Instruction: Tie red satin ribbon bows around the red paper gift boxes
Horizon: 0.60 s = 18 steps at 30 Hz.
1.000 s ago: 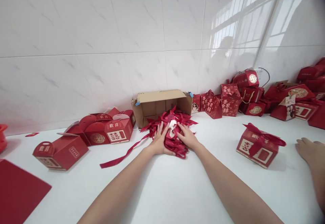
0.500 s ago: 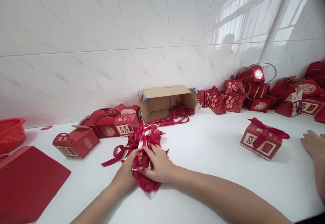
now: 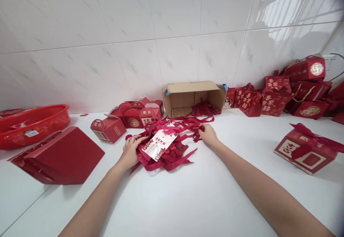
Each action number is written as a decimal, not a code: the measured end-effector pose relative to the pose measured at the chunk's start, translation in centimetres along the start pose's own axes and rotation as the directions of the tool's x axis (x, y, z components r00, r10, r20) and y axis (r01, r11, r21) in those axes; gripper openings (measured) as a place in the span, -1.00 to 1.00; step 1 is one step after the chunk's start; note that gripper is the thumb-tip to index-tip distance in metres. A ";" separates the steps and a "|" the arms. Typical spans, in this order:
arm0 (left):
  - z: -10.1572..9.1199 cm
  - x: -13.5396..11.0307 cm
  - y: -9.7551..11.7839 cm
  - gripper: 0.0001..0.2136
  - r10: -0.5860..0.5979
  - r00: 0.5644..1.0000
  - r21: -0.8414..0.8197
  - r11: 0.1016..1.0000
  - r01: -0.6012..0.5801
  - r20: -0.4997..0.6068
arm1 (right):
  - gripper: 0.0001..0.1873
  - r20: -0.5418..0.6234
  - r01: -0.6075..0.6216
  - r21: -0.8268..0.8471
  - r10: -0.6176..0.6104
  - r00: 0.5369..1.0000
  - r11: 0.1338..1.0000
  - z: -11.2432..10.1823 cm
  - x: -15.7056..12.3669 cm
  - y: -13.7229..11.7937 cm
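Note:
A loose heap of dark red ribbons point(image 3: 172, 154) lies on the white table in front of me. On top of it rests a printed white card point(image 3: 158, 144) with red characters and a drawn figure. My left hand point(image 3: 131, 152) is closed at the heap's left edge, fingers over the ribbons beside the card. To the right, my right hand point(image 3: 209, 135) pinches ribbon ends near the heap's far side. Behind the heap an open cardboard box point(image 3: 178, 99), turned on its side, has more red ribbons point(image 3: 202, 108) inside.
Small red gift boxes point(image 3: 131, 117) stand by the wall, one box point(image 3: 109, 129) nearer me. A large red box point(image 3: 67, 158) and a red plastic basin point(image 3: 40, 122) are at left. On the right sit a ribbon-tied box point(image 3: 303, 151) and stacked red boxes point(image 3: 309, 86).
My hands were together around the ribbon bundle; now they are apart, the right one farther right and away. The bundle has spread out and the card lies exposed. The view has shifted left.

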<state>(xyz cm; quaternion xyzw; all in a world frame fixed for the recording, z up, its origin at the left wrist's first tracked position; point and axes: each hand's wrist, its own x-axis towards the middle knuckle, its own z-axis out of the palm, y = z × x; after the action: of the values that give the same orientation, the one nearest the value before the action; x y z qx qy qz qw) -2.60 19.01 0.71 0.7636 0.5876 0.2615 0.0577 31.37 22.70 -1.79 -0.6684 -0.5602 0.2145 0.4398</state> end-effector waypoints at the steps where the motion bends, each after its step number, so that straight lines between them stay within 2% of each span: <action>1: -0.7 0.0 -0.2 -0.46 -0.014 1.000 0.012 1.000 0.014 0.008 | -0.70 -0.051 -0.061 -0.029 0.059 0.997 0.998 -0.4 0.5 0.5; 3: -2.3 -0.1 -0.3 -0.40 0.031 0.998 -0.071 0.997 -0.027 0.054 | -0.66 -0.152 -0.145 -0.060 0.135 0.979 0.988 -0.8 0.9 1.0; 5: -3.6 -0.2 -0.2 -0.42 0.098 0.991 -0.286 0.956 -0.070 0.087 | -0.65 -0.236 -0.158 -0.067 0.138 0.962 0.985 -0.8 0.8 1.2; 7: -4.3 -0.2 -0.2 -0.50 0.037 0.999 -0.492 0.870 -0.016 0.034 | -0.64 -0.290 -0.112 -0.073 0.086 0.953 0.991 -0.7 0.6 1.3; 9: -4.5 -0.2 0.0 -0.62 -0.075 0.994 -0.613 0.790 0.012 -0.078 | -0.63 -0.328 -0.045 -0.081 0.015 0.944 0.996 -0.8 0.5 1.5; 11: -4.2 -0.2 0.6 -0.74 -0.096 0.974 -0.614 0.788 -0.051 -0.204 | -0.62 -0.360 0.010 -0.090 -0.041 0.932 0.996 -0.9 0.5 1.9; 13: -3.6 -0.3 1.6 -0.75 -0.032 0.965 -0.494 0.863 -0.104 -0.259 | -0.64 -0.385 0.080 -0.102 -0.113 0.916 0.992 -1.0 0.4 2.0; 16: -2.5 -0.6 3.1 -0.73 -0.050 0.985 -0.313 0.950 -0.004 -0.165 | -0.72 -0.372 0.296 -0.122 -0.321 0.871 0.947 -0.4 -0.4 1.3; 18: -1.6 -0.8 3.7 -0.69 -0.128 0.991 -0.343 0.934 0.104 -0.046 | -0.78 -0.308 0.452 -0.080 -0.453 0.836 0.889 0.5 -1.6 0.0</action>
<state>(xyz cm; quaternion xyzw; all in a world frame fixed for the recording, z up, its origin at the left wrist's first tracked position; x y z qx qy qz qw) -0.28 16.85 3.27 0.6968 0.5794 0.3808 0.1839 30.55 21.39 -2.39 -0.5438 -0.6240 -0.0074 0.5611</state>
